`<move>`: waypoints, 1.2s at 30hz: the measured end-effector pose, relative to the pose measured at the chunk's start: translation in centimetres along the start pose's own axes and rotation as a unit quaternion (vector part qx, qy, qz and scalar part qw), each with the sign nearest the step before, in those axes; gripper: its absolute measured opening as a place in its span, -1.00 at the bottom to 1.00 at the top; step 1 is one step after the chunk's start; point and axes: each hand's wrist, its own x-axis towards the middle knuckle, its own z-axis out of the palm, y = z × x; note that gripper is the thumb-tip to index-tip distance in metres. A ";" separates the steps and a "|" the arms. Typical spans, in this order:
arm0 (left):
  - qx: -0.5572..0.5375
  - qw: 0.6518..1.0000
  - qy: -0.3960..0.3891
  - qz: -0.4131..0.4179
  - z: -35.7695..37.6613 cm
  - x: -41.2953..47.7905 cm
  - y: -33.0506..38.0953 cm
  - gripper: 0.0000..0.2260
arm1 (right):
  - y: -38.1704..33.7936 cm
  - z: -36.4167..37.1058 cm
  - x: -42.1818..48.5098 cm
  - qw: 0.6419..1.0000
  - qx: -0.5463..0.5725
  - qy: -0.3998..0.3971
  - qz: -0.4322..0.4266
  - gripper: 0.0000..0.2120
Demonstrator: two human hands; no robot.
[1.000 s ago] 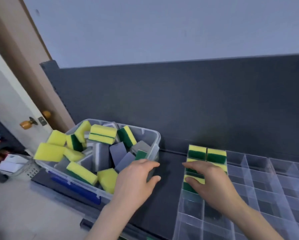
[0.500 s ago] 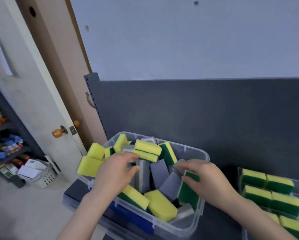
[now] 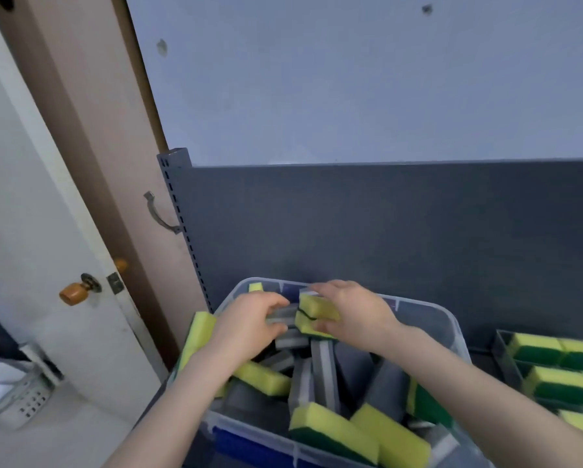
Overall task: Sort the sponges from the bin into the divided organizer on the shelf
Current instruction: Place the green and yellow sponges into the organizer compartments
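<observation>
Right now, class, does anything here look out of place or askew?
Yes: one yellow sponge sits on the left rim of the clear bin, poking outside it, and might fall. Otherwise nothing looks odd: the left hand grips a grey sponge, and the right hand holds a yellow-green sponge pair.

white door (image 3: 30, 197) (orange knob (image 3: 72, 293)), grey basket (image 3: 30, 401)

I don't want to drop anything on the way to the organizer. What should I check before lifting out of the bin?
1. Right hand grips the yellow sponges: ok.
2. Left hand pinches a grey sponge: ok.
3. One colour per hand: ok.
4. Way over the bin rim toward the organizer unobstructed: ok.
5. Free compartment for grey: cannot tell, organizer mostly out of frame.
</observation>
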 end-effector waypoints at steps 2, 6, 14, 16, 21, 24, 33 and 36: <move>-0.004 1.000 -0.008 0.024 0.6 0.8 -0.4 -0.63 | 0.0 0.8 -0.1 1.000 0.008 -0.001 0.011 -0.50; -0.052 0.996 -0.032 0.064 1.6 1.9 -0.2 -0.64 | 1.1 1.3 -0.8 0.996 0.043 0.032 0.071 -0.57; -0.093 0.985 -0.026 0.139 3.7 2.9 2.0 -0.62 | 3.5 1.2 -2.5 0.972 0.163 0.086 0.149 -0.70; -0.092 0.984 -0.034 0.149 4.1 3.1 2.6 -0.64 | 3.8 1.0 -2.8 0.962 0.185 0.116 0.167 -0.73; -0.112 0.978 -0.044 0.170 5.4 2.9 3.4 -0.67 | 4.5 0.3 -4.0 0.934 0.224 0.190 0.205 -0.75; -0.115 0.972 -0.058 0.198 5.8 2.7 3.9 -0.57 | 5.0 0.0 -4.9 0.918 0.245 0.220 0.222 -0.77; -0.167 0.966 -0.010 0.199 5.1 2.3 6.6 -0.75 | 6.1 -1.2 -7.9 0.872 0.283 0.312 0.249 -0.77; -0.187 0.965 0.020 0.181 4.6 2.4 6.6 -0.77 | 6.5 -2.0 -9.6 0.858 0.298 0.335 0.253 -0.76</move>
